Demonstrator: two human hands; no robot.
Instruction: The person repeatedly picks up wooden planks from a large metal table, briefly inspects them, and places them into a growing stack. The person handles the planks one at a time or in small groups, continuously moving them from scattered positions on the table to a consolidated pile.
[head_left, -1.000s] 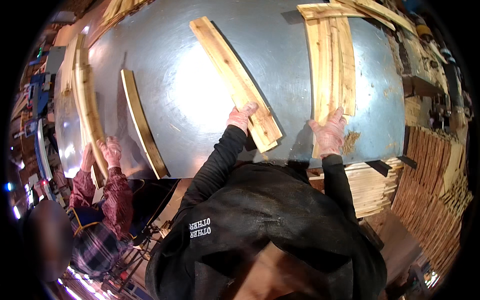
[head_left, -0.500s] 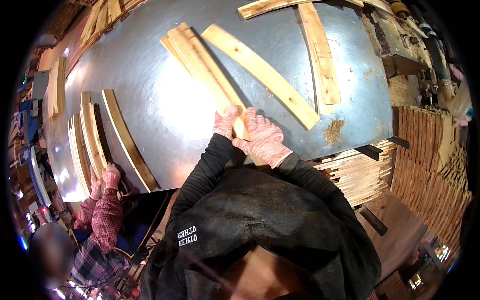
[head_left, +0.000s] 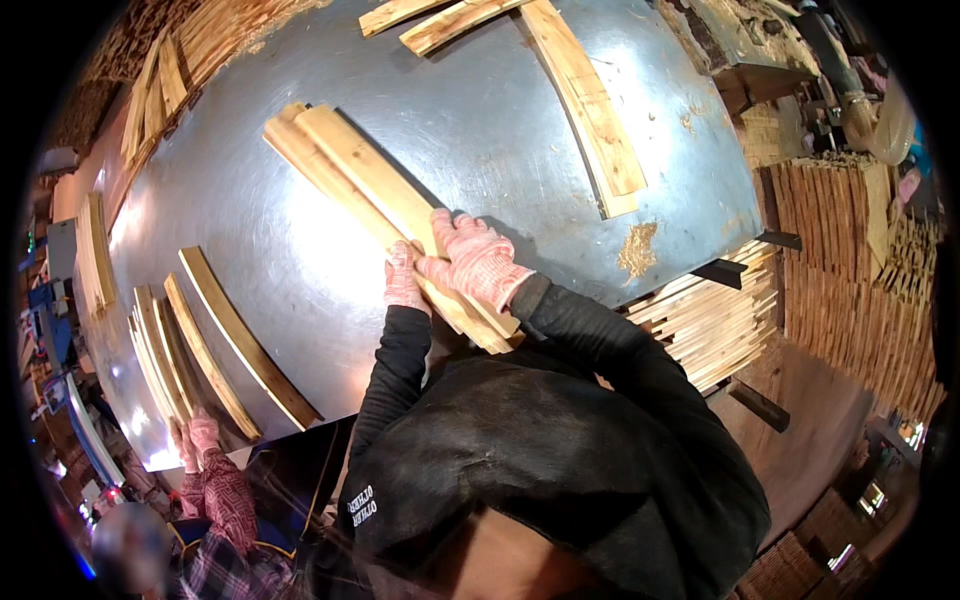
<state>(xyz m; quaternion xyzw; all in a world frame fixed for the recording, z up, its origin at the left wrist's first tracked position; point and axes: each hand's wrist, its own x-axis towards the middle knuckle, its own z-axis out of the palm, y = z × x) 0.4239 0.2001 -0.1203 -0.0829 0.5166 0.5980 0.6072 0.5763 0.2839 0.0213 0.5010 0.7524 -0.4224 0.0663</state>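
Note:
On the metal table before me lies a small bundle of wooden boards [head_left: 345, 150], slanting from far left down toward my body. My left hand [head_left: 403, 280], in a pink knit glove, is closed on the bundle's left edge. My right hand [head_left: 478, 258], gloved alike, grips the boards from above and the right side, with its fingers across the top board. The boards' near ends reach my dark apron. My palms and the undersides of the boards are hidden.
The metal table [head_left: 480, 110] carries more boards [head_left: 590, 110] at the far right and curved-looking boards [head_left: 240, 335] at the left. A co-worker's gloved hands [head_left: 197, 437] touch boards there. Sawdust [head_left: 637, 250] lies near the right edge. Stacked boards [head_left: 850, 270] stand on the right.
The loose board that lay right of the bundle is now together with it under my hands. The bundle has shifted left and nearer. The co-worker's boards have spread apart.

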